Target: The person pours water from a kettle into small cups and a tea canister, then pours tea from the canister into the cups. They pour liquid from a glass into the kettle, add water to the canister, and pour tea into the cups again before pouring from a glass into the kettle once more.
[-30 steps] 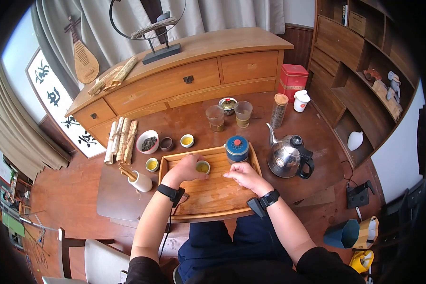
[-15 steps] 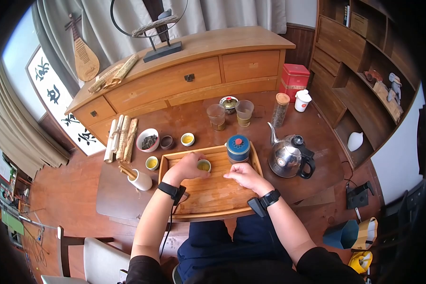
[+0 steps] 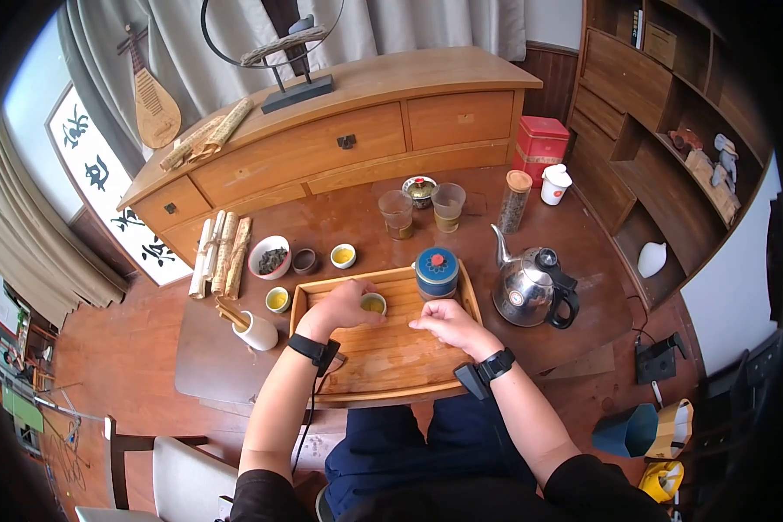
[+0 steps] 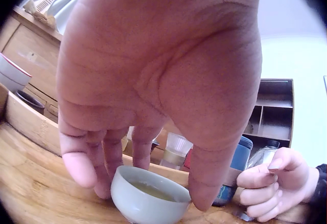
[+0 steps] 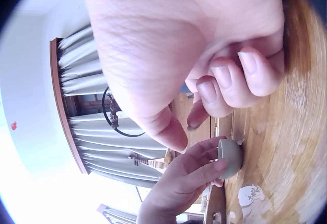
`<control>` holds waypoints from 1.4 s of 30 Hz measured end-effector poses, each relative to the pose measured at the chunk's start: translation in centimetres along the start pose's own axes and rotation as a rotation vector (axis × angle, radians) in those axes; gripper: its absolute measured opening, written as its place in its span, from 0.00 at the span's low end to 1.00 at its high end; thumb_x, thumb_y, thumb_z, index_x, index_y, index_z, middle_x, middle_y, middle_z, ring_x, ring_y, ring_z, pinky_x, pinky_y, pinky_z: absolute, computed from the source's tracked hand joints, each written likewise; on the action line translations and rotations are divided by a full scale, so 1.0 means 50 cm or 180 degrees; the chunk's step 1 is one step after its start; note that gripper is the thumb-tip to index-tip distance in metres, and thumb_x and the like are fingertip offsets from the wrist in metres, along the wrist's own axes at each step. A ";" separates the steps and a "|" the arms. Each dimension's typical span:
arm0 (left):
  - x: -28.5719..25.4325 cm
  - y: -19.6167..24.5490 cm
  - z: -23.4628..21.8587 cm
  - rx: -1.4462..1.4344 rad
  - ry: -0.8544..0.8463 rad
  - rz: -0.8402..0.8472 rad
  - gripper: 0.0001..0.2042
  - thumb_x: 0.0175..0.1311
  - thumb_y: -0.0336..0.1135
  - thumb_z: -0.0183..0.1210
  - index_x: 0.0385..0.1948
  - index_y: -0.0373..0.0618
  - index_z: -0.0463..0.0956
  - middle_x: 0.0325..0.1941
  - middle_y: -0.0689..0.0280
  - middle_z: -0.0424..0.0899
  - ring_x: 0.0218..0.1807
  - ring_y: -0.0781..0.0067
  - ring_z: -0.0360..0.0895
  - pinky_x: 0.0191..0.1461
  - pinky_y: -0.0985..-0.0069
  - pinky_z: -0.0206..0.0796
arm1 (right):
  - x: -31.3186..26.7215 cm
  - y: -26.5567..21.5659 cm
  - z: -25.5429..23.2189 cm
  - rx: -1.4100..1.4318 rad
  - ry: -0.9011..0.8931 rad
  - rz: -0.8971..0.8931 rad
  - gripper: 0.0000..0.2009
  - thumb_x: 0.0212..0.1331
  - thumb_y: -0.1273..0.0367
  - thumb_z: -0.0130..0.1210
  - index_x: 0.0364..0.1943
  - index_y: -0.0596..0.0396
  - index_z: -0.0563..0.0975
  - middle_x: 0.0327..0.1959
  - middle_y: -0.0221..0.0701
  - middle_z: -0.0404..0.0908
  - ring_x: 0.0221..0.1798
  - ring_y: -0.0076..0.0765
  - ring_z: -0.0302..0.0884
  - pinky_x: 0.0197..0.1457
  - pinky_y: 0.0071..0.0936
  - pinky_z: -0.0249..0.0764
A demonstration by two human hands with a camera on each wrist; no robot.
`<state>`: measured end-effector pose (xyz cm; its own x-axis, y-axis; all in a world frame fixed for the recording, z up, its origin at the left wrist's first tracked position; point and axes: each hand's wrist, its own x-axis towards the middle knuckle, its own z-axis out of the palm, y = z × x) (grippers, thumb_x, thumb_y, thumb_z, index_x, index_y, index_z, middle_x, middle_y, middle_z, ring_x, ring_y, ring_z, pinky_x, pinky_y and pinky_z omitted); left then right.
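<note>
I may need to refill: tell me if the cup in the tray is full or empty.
Partly full: yellowish liquid shows inside the cup, its surface below the rim.

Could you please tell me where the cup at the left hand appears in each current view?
Head: near the picture's centre, the cup is in the wooden tray.
Left wrist: bottom, just left of centre, the cup is between thumb and fingers.
Right wrist: right of centre, below mid-height, the cup is beside the thumb.
Shared landmark: the left hand.
</note>
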<state>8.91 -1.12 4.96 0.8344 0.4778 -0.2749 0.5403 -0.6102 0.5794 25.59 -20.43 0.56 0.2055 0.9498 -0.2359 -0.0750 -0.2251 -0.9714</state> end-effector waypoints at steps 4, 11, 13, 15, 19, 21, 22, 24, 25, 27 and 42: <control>0.001 -0.002 0.000 0.0109 0.0026 0.0033 0.35 0.42 0.44 0.77 0.55 0.37 0.77 0.52 0.52 0.84 0.56 0.56 0.80 0.60 0.68 0.71 | 0.002 0.003 0.000 0.0082 -0.0021 -0.0096 0.14 0.62 0.64 0.66 0.23 0.48 0.73 0.18 0.15 0.69 0.19 0.10 0.59 0.21 0.16 0.53; -0.006 -0.002 0.001 0.0157 0.0084 0.0121 0.37 0.39 0.45 0.79 0.55 0.37 0.77 0.52 0.52 0.83 0.55 0.57 0.80 0.60 0.68 0.70 | 0.002 0.006 -0.004 0.0201 -0.0080 -0.0194 0.15 0.62 0.64 0.66 0.22 0.47 0.71 0.17 0.15 0.67 0.18 0.10 0.58 0.19 0.16 0.53; -0.009 0.004 -0.001 0.0206 0.0056 0.0098 0.37 0.39 0.44 0.78 0.55 0.36 0.77 0.53 0.50 0.82 0.57 0.55 0.79 0.62 0.67 0.70 | 0.003 0.008 -0.004 0.0206 -0.0087 -0.0212 0.16 0.62 0.63 0.65 0.22 0.46 0.71 0.17 0.14 0.67 0.17 0.11 0.57 0.19 0.16 0.53; -0.010 0.006 0.000 0.0256 0.0028 0.0073 0.37 0.40 0.44 0.78 0.55 0.36 0.76 0.55 0.48 0.81 0.59 0.52 0.78 0.63 0.67 0.69 | 0.003 0.008 -0.005 0.0223 -0.0093 -0.0194 0.16 0.62 0.63 0.65 0.22 0.46 0.71 0.17 0.14 0.67 0.17 0.11 0.57 0.19 0.16 0.52; -0.001 -0.015 0.016 0.0374 0.0160 0.0106 0.38 0.41 0.46 0.77 0.56 0.36 0.75 0.54 0.49 0.82 0.58 0.52 0.78 0.61 0.66 0.70 | 0.000 0.002 -0.005 0.0260 -0.0115 -0.0142 0.15 0.62 0.63 0.65 0.22 0.46 0.71 0.17 0.14 0.67 0.17 0.10 0.57 0.19 0.16 0.52; -0.004 -0.017 0.016 0.0423 0.0213 0.0155 0.39 0.41 0.48 0.78 0.57 0.36 0.74 0.52 0.50 0.83 0.55 0.54 0.80 0.59 0.67 0.71 | -0.001 0.002 -0.004 0.0249 -0.0099 -0.0152 0.15 0.62 0.63 0.65 0.22 0.46 0.71 0.17 0.14 0.67 0.17 0.10 0.57 0.19 0.16 0.52; -0.005 -0.019 0.015 0.0381 0.0235 0.0183 0.39 0.41 0.48 0.78 0.57 0.36 0.74 0.51 0.50 0.83 0.54 0.54 0.80 0.58 0.67 0.72 | -0.001 0.001 -0.004 0.0238 -0.0082 -0.0164 0.15 0.62 0.63 0.65 0.23 0.46 0.71 0.17 0.14 0.67 0.18 0.10 0.57 0.19 0.16 0.52; -0.009 -0.019 0.011 0.0338 0.0257 0.0204 0.40 0.41 0.48 0.78 0.57 0.36 0.74 0.51 0.50 0.83 0.53 0.55 0.81 0.56 0.67 0.73 | -0.003 -0.002 -0.003 0.0248 -0.0083 -0.0164 0.15 0.62 0.63 0.65 0.23 0.46 0.71 0.17 0.14 0.67 0.18 0.10 0.57 0.19 0.16 0.52; -0.010 -0.019 0.008 0.0316 0.0250 0.0218 0.40 0.41 0.49 0.78 0.57 0.36 0.74 0.51 0.50 0.83 0.51 0.57 0.81 0.55 0.68 0.73 | -0.003 -0.003 -0.002 0.0257 -0.0080 -0.0168 0.15 0.62 0.63 0.65 0.23 0.46 0.72 0.17 0.14 0.67 0.18 0.10 0.57 0.20 0.16 0.52; -0.013 -0.019 0.000 0.0296 0.0244 0.0228 0.40 0.41 0.49 0.78 0.57 0.36 0.74 0.51 0.51 0.82 0.49 0.58 0.81 0.53 0.68 0.74 | -0.001 0.002 -0.004 0.0251 -0.0089 -0.0163 0.15 0.62 0.63 0.65 0.23 0.46 0.72 0.17 0.14 0.67 0.18 0.10 0.57 0.20 0.16 0.52; -0.024 -0.053 -0.115 0.0144 0.0650 -0.0536 0.26 0.58 0.43 0.66 0.54 0.33 0.77 0.53 0.43 0.81 0.53 0.48 0.81 0.58 0.62 0.73 | 0.002 0.005 -0.005 0.0298 -0.0109 -0.0239 0.16 0.62 0.63 0.65 0.22 0.46 0.71 0.16 0.14 0.65 0.16 0.10 0.55 0.18 0.17 0.50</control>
<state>5.87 3.54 8.17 0.6954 0.6898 -0.2012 0.6778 -0.5367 0.5025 25.85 -20.46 0.28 0.1806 0.9704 -0.1601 -0.1517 -0.1334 -0.9794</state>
